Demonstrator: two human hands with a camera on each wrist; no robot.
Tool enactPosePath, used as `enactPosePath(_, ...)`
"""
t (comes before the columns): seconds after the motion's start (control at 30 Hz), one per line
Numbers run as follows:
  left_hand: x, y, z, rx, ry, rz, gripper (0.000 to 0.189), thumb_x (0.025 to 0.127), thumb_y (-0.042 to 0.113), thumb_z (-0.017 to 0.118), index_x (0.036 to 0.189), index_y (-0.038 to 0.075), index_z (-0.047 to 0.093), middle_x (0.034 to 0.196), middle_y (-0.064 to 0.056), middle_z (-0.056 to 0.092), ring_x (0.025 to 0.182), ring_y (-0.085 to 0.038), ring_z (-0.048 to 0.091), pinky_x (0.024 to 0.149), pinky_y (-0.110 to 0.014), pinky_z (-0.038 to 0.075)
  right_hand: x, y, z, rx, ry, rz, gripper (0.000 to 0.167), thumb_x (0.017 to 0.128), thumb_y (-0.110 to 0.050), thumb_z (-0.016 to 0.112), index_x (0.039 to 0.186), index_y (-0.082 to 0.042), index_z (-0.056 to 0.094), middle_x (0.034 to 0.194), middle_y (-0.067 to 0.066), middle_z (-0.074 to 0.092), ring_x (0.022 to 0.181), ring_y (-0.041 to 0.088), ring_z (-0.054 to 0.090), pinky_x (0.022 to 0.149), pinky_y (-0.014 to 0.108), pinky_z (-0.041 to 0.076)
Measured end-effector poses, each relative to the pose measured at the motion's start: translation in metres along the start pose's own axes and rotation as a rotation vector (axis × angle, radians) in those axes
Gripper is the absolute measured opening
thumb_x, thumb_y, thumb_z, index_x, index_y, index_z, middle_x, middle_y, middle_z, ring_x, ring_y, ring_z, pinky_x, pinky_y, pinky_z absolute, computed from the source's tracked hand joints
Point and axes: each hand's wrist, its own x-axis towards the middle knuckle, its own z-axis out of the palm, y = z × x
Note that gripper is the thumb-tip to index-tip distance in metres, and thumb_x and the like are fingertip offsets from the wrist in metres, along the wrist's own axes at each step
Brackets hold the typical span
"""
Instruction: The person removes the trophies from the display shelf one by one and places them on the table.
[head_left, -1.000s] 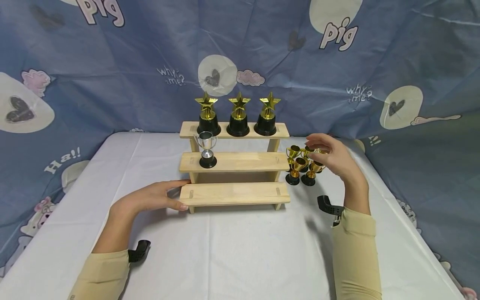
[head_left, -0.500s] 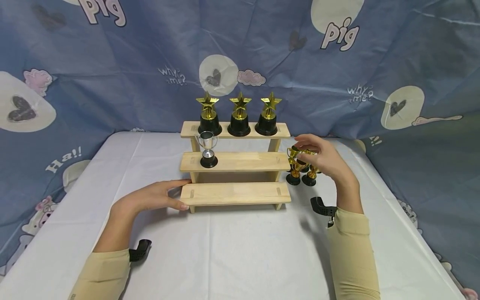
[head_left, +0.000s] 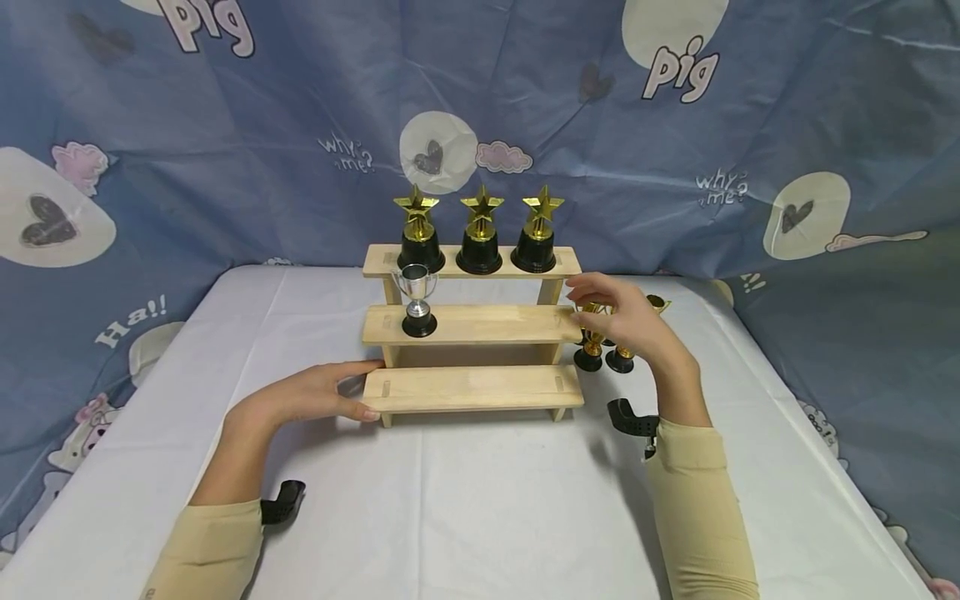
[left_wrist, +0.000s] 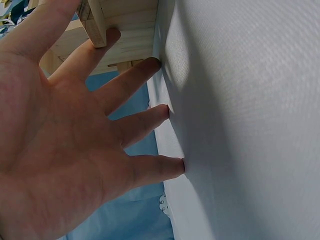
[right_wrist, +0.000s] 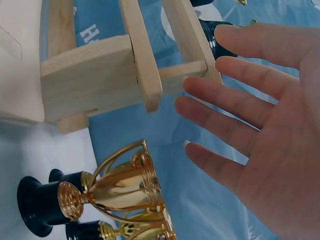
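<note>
A three-tier wooden stand [head_left: 472, 387] is on the table. At the left end of its lowest tier is my left hand [head_left: 300, 396], fingers straight and spread, touching the end of the board with thumb in front and index finger behind. My right hand [head_left: 633, 321] hovers by the right end of the middle tier, fingers loosely extended and holding nothing. Below it stand several gold trophy cups [right_wrist: 122, 190] on black bases, partly hidden by the hand in the head view. One silver trophy cup [head_left: 416, 290] stands upright at the left of the middle tier.
On the top tier, three gold star trophies [head_left: 480, 237] with black bases stand in a row. A white cloth [head_left: 480, 508] covers the table. Behind and beside it hangs a blue printed curtain [head_left: 300, 100].
My right hand has moved left from over the gold trophy cups to the right end of the stand. The left hand keeps its place at the lowest tier.
</note>
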Motion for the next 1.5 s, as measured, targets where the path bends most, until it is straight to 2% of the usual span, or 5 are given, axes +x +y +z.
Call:
enactPosePath(0.33,-0.001,0.002,0.001,0.003,-0.001,0.003,0.089,0.080,0.053,0.076,0.154,0.019,0.039,0.159,-0.022,0.034,0.147,-0.046,0.028,0.111,-0.068,0.029,0.003,-0.006,0.012,0.000,0.002,-0.066,0.042,0.091,-0.013,0.071,0.132,-0.011,0.061,0.124,0.015,0.067,0.111,0.028,0.067,0.100,0.050,0.048)
enactPosePath(0.57,-0.002,0.003,-0.001,0.008,-0.002,0.005,0.089,0.080,0.052,0.076,0.154,0.018,0.039,0.159,-0.022,0.033,0.147,-0.046,0.028,0.111,-0.068,0.029,0.006,-0.013,0.019,0.018,-0.008,-0.082,0.039,0.091,-0.012,0.071,0.128,-0.009,0.063,0.123,0.015,0.066,0.113,0.029,0.065,0.104,0.047,0.047)
enactPosePath(0.87,-0.001,0.002,0.000,-0.006,0.002,-0.001,0.089,0.080,0.053,0.076,0.154,0.020,0.040,0.160,-0.021,0.033,0.147,-0.046,0.028,0.111,-0.069,0.029,0.012,-0.021,0.029,0.033,-0.064,-0.122,0.044,0.093,-0.018,0.070,0.135,-0.016,0.059,0.124,0.014,0.066,0.116,0.027,0.064,0.106,0.048,0.046)
enactPosePath(1.1,0.000,0.000,0.002,-0.021,0.002,-0.014,0.089,0.080,0.054,0.075,0.154,0.022,0.039,0.160,-0.019,0.033,0.148,-0.046,0.027,0.112,-0.069,0.028,0.014,-0.029,0.036,0.029,-0.076,-0.117,0.043,0.092,-0.020,0.071,0.134,-0.020,0.059,0.125,0.011,0.067,0.116,0.025,0.064,0.105,0.049,0.047)
enactPosePath(1.5,0.000,-0.005,0.002,-0.019,0.016,0.024,0.087,0.079,0.051,0.077,0.152,0.020,0.042,0.159,-0.019,0.035,0.148,-0.045,0.028,0.112,-0.068,0.028,0.023,-0.039,0.057,0.030,-0.074,-0.158,0.046,0.093,-0.018,0.069,0.137,-0.022,0.057,0.123,0.005,0.068,0.116,0.024,0.064,0.107,0.045,0.046)
